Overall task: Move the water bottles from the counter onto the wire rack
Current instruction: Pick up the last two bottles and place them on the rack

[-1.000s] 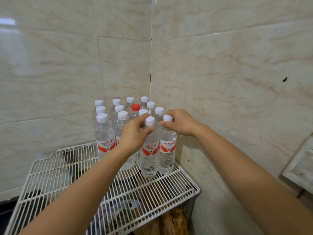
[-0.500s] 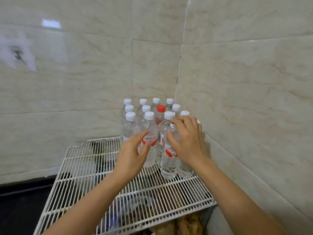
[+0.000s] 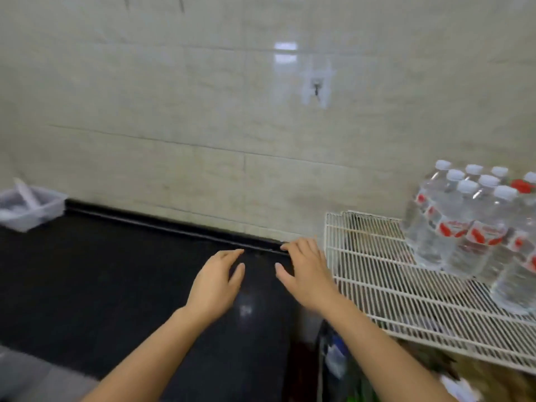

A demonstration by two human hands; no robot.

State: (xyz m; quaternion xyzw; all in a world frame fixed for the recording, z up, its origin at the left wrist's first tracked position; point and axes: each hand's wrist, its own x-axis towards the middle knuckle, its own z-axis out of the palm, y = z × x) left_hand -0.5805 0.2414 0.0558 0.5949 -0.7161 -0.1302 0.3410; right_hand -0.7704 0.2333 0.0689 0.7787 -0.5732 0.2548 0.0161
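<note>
L hand (image 3: 216, 281) & R hand (image 3: 307, 274) over counter (image 3: 101, 285) at wire rack (image 3: 377, 280) left edge, fingers (image 3: 232, 253) slack, empty

Clear plastic tub (image 3: 27, 210) far L — stick-on hook (image 3: 316, 88) on tiled wall (image 3: 145, 111).

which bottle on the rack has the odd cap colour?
The red-capped bottle, at the back right of the cluster on the wire rack, close to the picture's right edge. Every other cap in view is white.
</note>
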